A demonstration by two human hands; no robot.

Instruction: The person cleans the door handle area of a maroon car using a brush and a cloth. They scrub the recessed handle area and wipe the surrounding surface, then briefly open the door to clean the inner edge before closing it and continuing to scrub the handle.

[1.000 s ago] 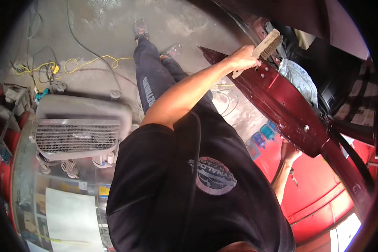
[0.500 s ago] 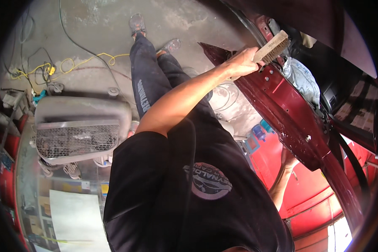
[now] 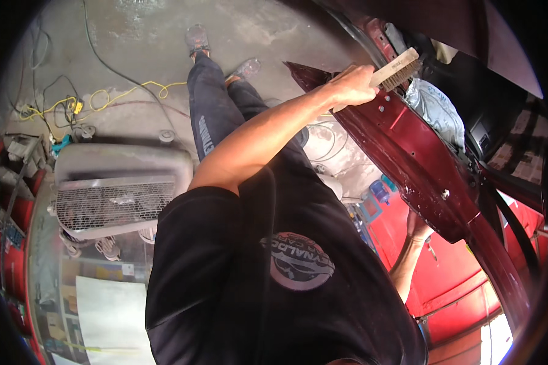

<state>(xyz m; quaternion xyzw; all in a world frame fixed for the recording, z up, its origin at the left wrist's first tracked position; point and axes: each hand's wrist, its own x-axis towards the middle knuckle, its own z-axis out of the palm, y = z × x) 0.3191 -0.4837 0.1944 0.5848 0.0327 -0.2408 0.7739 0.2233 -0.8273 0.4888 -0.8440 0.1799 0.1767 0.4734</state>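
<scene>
Since a second ago, the long wooden-backed brush with brown bristles (image 3: 396, 70) has shifted a little to the right, carried by the person's left hand (image 3: 354, 86); the right hand (image 3: 417, 228) has barely moved. Fingers of the left hand are closed around the brush's narrower handle end. Its bristled head points up and to the right, over the upper part of a long, dark-red painted metal car panel (image 3: 402, 152); whether the bristles touch anything cannot be told. That panel runs diagonally down the right side of the view, its pointed end near the left forearm. Well apart from the left, the right hand is at the panel's lower edge, its fingers partly hidden behind it, so its grip cannot be made out. Just beyond the panel is a crumpled silvery plastic bag (image 3: 435, 109). Below, a blue translucent plastic bottle (image 3: 380, 191) stands near a bright red surface (image 3: 450, 267). At left on the grey concrete floor (image 3: 140, 36) are a dusty grey rounded casing with a mesh front (image 3: 119, 158) and a looped yellow cord (image 3: 78, 107).
</scene>
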